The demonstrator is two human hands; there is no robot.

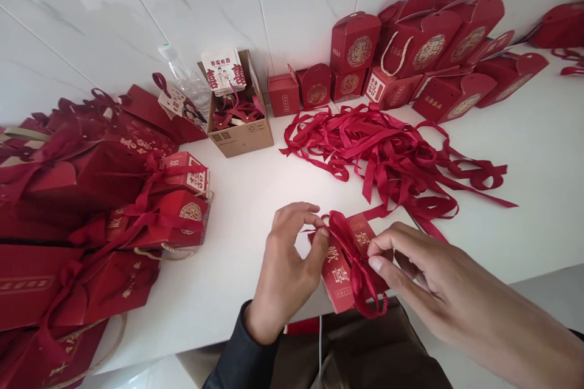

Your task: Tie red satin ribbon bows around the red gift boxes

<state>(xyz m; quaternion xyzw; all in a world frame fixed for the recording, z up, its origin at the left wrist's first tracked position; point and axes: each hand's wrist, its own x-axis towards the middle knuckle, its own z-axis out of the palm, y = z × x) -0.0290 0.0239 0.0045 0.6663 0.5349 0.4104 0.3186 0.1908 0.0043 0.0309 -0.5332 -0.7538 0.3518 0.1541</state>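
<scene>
A small red gift box point(338, 278) with pale Chinese characters lies at the table's front edge, between my hands. A dark red ribbon point(344, 234) is tied round it in a bow, with loops toward the top and bottom of the view. My left hand point(292, 255) is at the box's upper left, thumb and forefinger pinching the edge of the upper loop. On the other side, my right hand point(410, 270) pinches the ribbon close to the knot; its other fingers are curled and partly hidden. A red twisted cord point(384, 304) shows by the lower loop.
Behind the box lies a tangled heap of red ribbons point(387, 152). A cardboard carton point(244, 137) with ribbon pieces and a printed card stands near the wall, beside a clear plastic bottle point(182, 76). Beribboned boxes point(173, 219) crowd the left; red boxes point(356, 42) without bows line the back right.
</scene>
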